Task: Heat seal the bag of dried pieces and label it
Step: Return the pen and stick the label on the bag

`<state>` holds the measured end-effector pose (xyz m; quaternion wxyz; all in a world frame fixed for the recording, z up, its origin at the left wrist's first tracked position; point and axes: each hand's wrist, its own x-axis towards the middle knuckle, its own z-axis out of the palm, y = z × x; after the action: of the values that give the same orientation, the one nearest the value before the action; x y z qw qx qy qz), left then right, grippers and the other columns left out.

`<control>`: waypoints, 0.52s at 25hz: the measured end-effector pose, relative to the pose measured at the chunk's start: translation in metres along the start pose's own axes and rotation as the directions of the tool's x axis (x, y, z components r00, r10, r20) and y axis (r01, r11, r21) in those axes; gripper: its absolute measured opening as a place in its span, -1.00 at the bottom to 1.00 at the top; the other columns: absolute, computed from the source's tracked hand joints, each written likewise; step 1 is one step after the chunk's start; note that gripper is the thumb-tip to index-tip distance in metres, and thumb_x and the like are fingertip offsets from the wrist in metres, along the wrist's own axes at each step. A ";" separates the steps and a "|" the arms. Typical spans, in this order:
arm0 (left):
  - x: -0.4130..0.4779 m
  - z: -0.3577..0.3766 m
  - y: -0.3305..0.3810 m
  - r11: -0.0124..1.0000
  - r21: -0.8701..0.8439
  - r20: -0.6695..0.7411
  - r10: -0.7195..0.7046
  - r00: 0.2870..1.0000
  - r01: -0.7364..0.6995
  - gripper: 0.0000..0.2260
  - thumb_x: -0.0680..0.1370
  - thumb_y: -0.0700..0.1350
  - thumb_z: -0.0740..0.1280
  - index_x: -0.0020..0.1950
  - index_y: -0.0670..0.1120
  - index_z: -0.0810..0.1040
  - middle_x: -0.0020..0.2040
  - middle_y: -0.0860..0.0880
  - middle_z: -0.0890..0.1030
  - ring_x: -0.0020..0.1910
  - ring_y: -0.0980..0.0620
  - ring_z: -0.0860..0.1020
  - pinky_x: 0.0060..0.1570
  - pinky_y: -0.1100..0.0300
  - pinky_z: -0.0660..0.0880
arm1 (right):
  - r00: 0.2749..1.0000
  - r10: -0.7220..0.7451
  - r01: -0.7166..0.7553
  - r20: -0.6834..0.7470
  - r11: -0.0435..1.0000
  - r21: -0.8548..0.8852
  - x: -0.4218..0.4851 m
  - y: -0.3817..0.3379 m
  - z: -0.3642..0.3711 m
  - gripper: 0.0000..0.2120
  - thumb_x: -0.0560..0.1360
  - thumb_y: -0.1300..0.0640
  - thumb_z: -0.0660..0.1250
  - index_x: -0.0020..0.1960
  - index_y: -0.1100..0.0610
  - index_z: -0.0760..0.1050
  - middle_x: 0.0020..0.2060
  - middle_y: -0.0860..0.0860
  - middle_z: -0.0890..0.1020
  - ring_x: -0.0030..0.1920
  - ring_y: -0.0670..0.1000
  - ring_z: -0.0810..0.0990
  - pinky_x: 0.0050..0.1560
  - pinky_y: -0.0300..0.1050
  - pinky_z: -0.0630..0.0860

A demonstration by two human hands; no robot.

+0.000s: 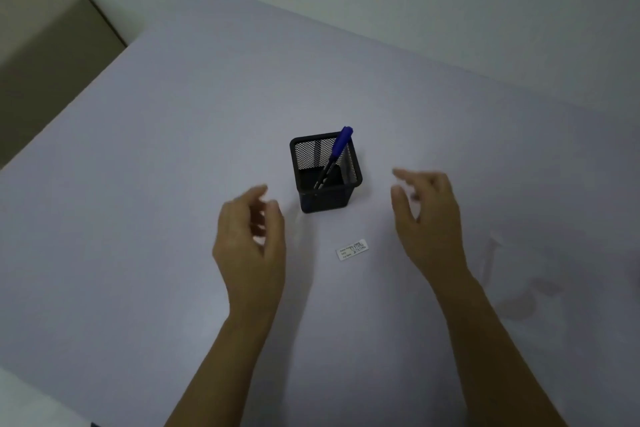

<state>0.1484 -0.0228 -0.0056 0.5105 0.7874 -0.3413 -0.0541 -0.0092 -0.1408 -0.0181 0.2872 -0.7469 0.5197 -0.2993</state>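
Black mesh pen holder (pixel 325 180) (square) on white table (pixel 173 149).

— How do we hold our arms?

— We stretch both bare forearms forward from the lower edge of the view, and they lie well apart.

— And our left hand (pixel 251 239)?

— It is loosely curled, the thumb near the bent fingers, and its grip closes on nothing.

— Our right hand (pixel 429 218)?

— It is spread wider, with the fingers (pixel 403 175) pointing to the left and the thumb below them. It also holds nothing.
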 end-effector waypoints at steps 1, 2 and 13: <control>-0.013 0.001 -0.009 1.000 0.028 0.065 0.009 0.998 -0.011 -0.86 0.52 -0.20 0.29 0.06 -0.15 0.56 -0.13 -0.03 0.55 -0.21 0.24 0.50 -0.24 0.53 0.40 | 0.997 0.061 -0.059 0.057 0.998 -0.030 -0.015 0.011 -0.001 -0.72 0.53 0.10 0.25 0.24 0.05 0.47 -0.01 -0.02 0.41 -0.03 0.05 0.52 -0.06 -0.15 0.44; -0.024 0.006 -0.018 0.998 0.065 0.166 0.006 0.986 -0.017 -0.88 0.51 -0.19 0.32 0.02 -0.15 0.58 -0.14 -0.05 0.55 -0.20 0.19 0.52 -0.23 0.52 0.39 | 0.986 0.099 -0.091 0.131 0.994 -0.066 -0.029 0.021 0.002 -0.72 0.52 0.10 0.28 0.22 0.04 0.49 -0.03 -0.02 0.41 -0.05 0.03 0.51 -0.08 -0.14 0.45; -0.043 0.046 -0.040 0.954 0.180 0.533 0.109 0.839 -0.238 -0.86 0.44 -0.09 0.40 -0.05 -0.09 0.65 -0.09 -0.06 0.61 -0.10 0.01 0.52 -0.13 0.05 0.50 | 0.966 0.051 -0.070 0.254 0.995 0.068 -0.063 0.021 0.020 -0.91 0.43 0.26 0.39 -0.07 0.17 0.58 -0.14 0.07 0.63 -0.13 -0.02 0.56 -0.03 -0.10 0.56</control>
<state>0.1151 -0.0224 -0.0722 0.3042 0.7649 -0.5401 -0.1753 -0.0252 -0.0849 -0.0562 0.3880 -0.7512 0.4898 -0.2129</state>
